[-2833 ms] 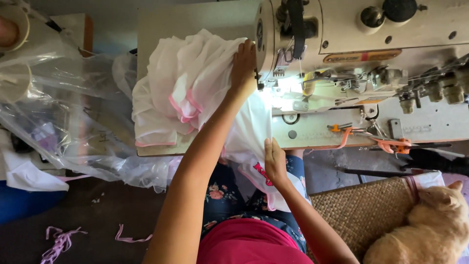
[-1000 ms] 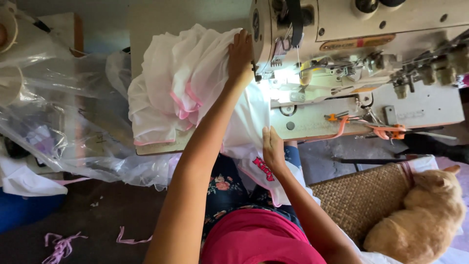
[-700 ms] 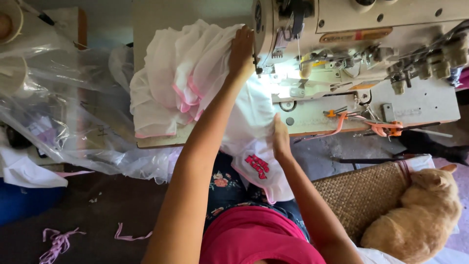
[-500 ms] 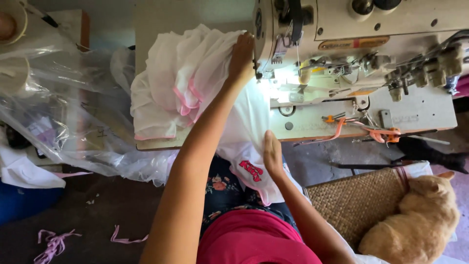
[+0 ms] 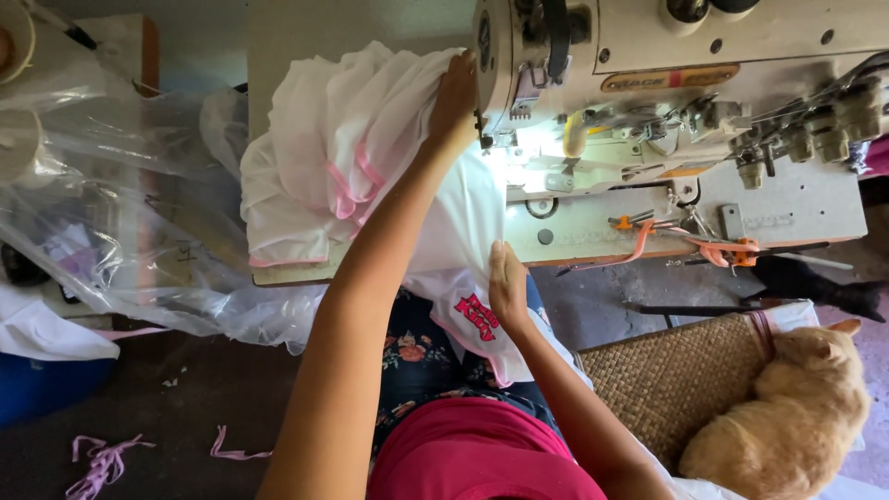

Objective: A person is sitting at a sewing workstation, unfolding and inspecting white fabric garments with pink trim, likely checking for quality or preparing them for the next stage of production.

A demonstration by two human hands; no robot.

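My left hand [image 5: 454, 93] reaches far forward and presses on a white garment [image 5: 444, 222] right beside the needle end of a cream industrial sewing machine [image 5: 667, 120]. A bunch of white fabric with pink trim [image 5: 324, 157] is heaped to the left of that hand on the sewing table [image 5: 278, 37]. My right hand [image 5: 507, 287] lies on the same garment where it hangs over the table's front edge, just right of a red printed patch [image 5: 475, 315]. The machine's lamp lights the cloth between my hands.
Crumpled clear plastic sheeting [image 5: 120, 204] fills the left. Pink trim scraps [image 5: 102, 458] lie on the dark floor. An orange cat [image 5: 796, 417] sleeps beside a woven mat [image 5: 676, 380] at lower right. Orange tape [image 5: 694, 245] trails off the machine bed.
My right hand slid up toward the table edge, then back down a little with the cloth. The red-printed part hangs lower now. My left hand stays by the needle.
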